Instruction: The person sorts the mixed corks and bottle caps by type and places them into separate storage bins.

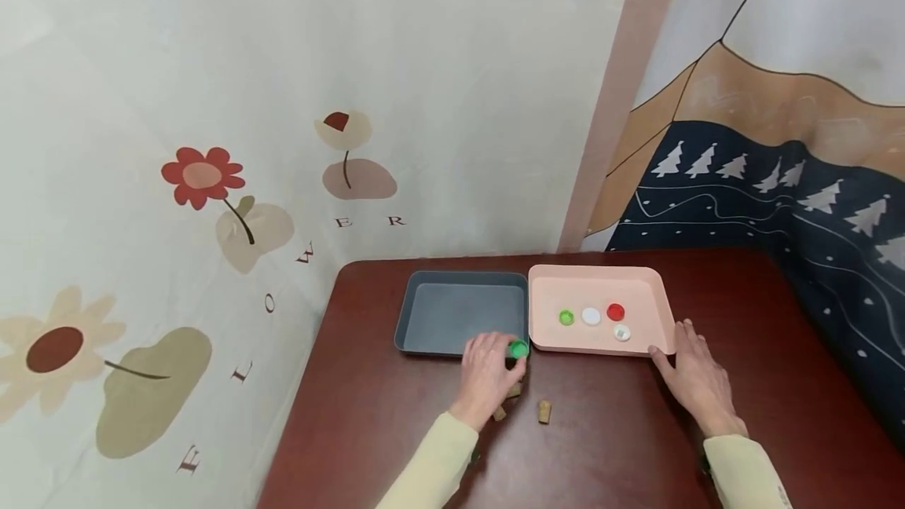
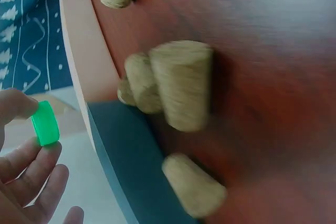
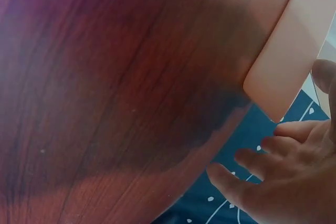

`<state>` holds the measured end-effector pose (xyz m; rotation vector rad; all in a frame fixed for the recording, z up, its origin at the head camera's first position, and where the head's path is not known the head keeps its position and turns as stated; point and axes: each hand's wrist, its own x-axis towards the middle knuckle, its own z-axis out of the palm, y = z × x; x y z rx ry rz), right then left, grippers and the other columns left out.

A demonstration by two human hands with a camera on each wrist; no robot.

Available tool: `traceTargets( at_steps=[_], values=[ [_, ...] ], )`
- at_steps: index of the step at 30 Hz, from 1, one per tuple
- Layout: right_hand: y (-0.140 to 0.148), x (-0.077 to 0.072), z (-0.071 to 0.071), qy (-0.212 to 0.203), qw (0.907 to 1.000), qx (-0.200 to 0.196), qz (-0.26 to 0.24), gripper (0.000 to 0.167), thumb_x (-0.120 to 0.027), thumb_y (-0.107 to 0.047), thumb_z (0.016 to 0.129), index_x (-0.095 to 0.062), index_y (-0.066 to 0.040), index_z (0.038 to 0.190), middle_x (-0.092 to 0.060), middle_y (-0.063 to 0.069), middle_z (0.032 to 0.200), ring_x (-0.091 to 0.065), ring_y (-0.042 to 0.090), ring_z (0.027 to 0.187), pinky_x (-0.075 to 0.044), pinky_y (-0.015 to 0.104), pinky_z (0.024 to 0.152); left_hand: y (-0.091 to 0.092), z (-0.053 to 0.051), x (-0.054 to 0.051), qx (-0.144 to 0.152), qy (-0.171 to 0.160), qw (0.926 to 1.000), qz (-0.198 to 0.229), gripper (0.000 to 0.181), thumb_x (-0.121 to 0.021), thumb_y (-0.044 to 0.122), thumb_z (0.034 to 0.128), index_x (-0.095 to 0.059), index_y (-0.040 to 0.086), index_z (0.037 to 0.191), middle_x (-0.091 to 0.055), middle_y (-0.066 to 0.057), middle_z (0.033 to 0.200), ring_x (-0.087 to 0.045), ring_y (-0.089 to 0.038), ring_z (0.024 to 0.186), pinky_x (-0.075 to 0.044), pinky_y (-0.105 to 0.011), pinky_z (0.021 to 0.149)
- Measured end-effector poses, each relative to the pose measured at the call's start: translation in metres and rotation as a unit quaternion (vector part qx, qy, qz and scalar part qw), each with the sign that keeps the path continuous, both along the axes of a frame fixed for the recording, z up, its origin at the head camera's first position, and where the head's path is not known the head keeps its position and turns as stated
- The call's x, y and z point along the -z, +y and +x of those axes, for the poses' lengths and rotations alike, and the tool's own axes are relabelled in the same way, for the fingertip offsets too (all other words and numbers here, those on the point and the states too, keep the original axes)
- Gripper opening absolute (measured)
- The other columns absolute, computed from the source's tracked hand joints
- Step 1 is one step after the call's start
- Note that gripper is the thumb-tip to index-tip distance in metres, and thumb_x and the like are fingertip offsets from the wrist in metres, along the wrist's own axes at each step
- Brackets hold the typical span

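A green bottle cap (image 1: 519, 349) is pinched between the thumb and fingers of my left hand (image 1: 486, 374), above the near edge where the two trays meet. The left wrist view shows the same green cap (image 2: 46, 123) at the fingertips. My right hand (image 1: 700, 379) rests with fingers extended at the near right corner of the pink tray (image 1: 601, 276). In that tray lie a light green cap (image 1: 566, 317), a white cap (image 1: 591, 316), a red cap (image 1: 616, 312) and another white cap (image 1: 622, 332).
Left of the pink tray stands a dark grey-blue tray (image 1: 459, 305). Several corks lie on the brown table, one cork (image 1: 544, 411) apart from the others. The left hand partly hides the rest, including a large cork (image 2: 182, 85). Patterned cloth walls (image 1: 452, 100) stand behind the table.
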<state>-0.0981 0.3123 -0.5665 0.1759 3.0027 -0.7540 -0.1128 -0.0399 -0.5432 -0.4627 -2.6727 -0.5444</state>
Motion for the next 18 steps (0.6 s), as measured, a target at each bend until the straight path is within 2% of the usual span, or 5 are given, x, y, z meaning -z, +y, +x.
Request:
traceTargets(
  at_steps=[5, 9, 13, 18],
  values=[
    [0.000, 0.002, -0.001, -0.018, 0.9997, -0.014, 0.006, 0.083, -0.048, -0.043, 0.108, -0.016, 0.017, 0.157, -0.012, 0.040, 0.162, -0.016, 0.062, 0.146, -0.024, 0.081, 0.104, 0.026, -0.018, -0.002, 0.018, -0.018, 0.9992, -0.031, 0.023, -0.082, 0.029, 0.0868, -0.077, 0.016, 0.106, -0.074, 0.003, 0.101, -0.067, -0.018, 0.099, -0.051, -0.038, 0.090],
    [-0.001, 0.001, -0.002, -0.017, 0.9997, -0.019, 0.003, 0.085, -0.044, -0.047, 0.109, -0.015, 0.016, 0.158, -0.012, 0.038, 0.163, -0.011, 0.060, 0.148, -0.020, 0.081, 0.105, 0.043, -0.031, -0.003, 0.032, -0.015, 0.9984, -0.045, 0.025, -0.083, 0.028, 0.0865, -0.077, 0.016, 0.108, -0.074, 0.003, 0.103, -0.066, -0.018, 0.099, -0.050, -0.037, 0.088],
    [-0.001, 0.000, -0.001, -0.017, 0.9997, -0.018, 0.004, 0.085, -0.043, -0.048, 0.109, -0.016, 0.016, 0.157, -0.012, 0.039, 0.163, -0.010, 0.060, 0.149, -0.018, 0.080, 0.107, 0.059, -0.039, -0.002, 0.046, -0.017, 0.9970, -0.059, 0.028, -0.083, 0.029, 0.0866, -0.078, 0.016, 0.111, -0.074, 0.003, 0.105, -0.067, -0.018, 0.100, -0.050, -0.037, 0.089],
    [-0.003, 0.002, 0.000, -0.021, 0.9997, -0.011, -0.004, 0.085, -0.043, -0.049, 0.109, -0.015, 0.016, 0.158, -0.011, 0.038, 0.163, -0.010, 0.059, 0.149, -0.019, 0.080, 0.107, 0.071, -0.047, 0.002, 0.043, -0.025, 0.9944, -0.093, 0.025, -0.082, 0.029, 0.0886, -0.079, 0.019, 0.111, -0.074, 0.004, 0.104, -0.067, -0.016, 0.099, -0.049, -0.036, 0.089]
  ],
)
